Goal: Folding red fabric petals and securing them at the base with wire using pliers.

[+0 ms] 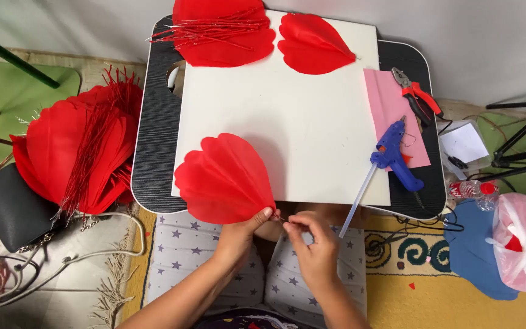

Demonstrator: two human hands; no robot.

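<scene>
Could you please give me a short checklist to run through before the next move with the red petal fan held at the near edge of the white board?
1. Left hand pinches the narrow base of the red petal fan: ok.
2. Right hand fingertips meet at the thin stem end beside that base: ok; whether the stem is wire, cannot tell.
3. Fan lies flat on the white board, petals spread: ok.
4. Blue glue gun lies within reach at the right, its stick pointing toward the hands: ok; whether it is hot, cannot tell.
5. Red-handled pliers lie at the far right corner, clear of the hands: ok.
</scene>
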